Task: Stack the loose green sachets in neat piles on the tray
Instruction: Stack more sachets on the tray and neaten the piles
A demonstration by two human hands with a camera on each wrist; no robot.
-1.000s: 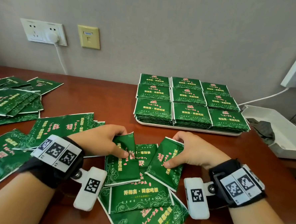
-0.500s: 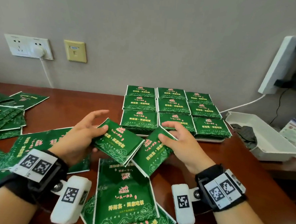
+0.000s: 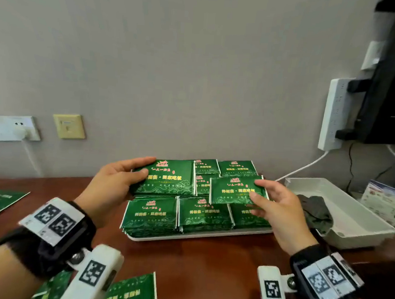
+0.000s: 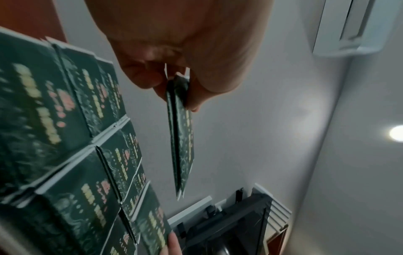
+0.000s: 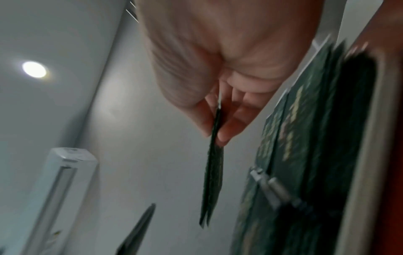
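My left hand [image 3: 111, 185] and right hand [image 3: 278, 209] each pinch a sachet above the tray [image 3: 186, 237], so next I must lower them squarely onto piles.

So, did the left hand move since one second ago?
Yes. The left hand has moved away from the loose sachets, forward toward the wall, and holds sachets above the tray's left piles.

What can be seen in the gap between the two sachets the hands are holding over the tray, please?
In the head view, between the left hand's sachet and the right hand's sachet, only the tops of the middle-column piles on the tray show.
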